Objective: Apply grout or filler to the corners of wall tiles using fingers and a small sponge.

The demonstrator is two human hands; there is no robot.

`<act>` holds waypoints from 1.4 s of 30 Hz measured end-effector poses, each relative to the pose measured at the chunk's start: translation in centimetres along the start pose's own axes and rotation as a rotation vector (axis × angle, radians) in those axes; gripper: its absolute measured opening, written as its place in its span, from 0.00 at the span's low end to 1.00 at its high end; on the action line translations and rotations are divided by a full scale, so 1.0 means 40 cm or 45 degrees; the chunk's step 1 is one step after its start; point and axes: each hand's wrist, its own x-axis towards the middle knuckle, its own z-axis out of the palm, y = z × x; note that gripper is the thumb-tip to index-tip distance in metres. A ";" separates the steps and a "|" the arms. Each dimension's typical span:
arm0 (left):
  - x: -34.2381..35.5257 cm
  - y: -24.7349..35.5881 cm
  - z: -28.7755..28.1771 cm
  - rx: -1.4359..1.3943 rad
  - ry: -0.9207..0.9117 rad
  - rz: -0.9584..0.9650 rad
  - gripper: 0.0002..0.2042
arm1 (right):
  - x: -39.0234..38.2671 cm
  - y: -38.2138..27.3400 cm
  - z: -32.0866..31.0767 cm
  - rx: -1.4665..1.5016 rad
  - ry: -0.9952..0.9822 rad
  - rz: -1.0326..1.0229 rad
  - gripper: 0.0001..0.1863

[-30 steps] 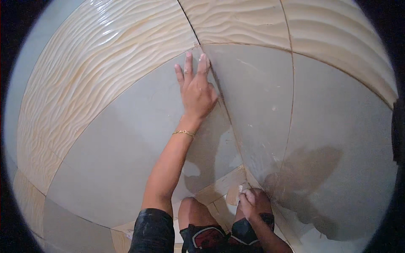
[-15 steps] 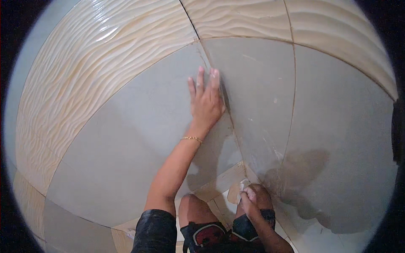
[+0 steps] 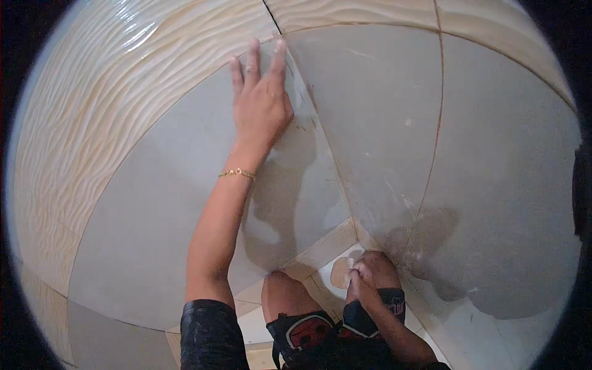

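Observation:
My left hand [image 3: 262, 102] is raised against the smooth grey wall tile [image 3: 166, 185], beside the inner corner of the two walls. Its fingers are stretched out and apart, their tips near the wavy cream tiles [image 3: 154, 80]. Whether something thin lies under the palm cannot be seen. Low down, by my right knee, my right hand [image 3: 364, 280] is closed around a whitish, crumpled-looking thing [image 3: 351, 263]. A tan, rounded piece [image 3: 339, 273] shows at its left; I cannot tell whether the two are joined.
Brownish joint lines [image 3: 439, 105] run between the grey tiles on the right wall [image 3: 499, 160]. A cream tile strip [image 3: 327, 243] edges the foot of the walls. My bent knees [image 3: 287, 293] are close to the corner, above a white floor [image 3: 327, 271].
My left hand has moved up and leftward along the grey tile, from the corner joint toward the wavy tiles. My right hand stays closed near the knee. The view has shifted slightly.

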 end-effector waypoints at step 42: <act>-0.614 0.235 0.190 -0.344 -0.706 0.078 0.36 | -0.098 0.030 -0.028 0.212 -0.014 0.390 0.06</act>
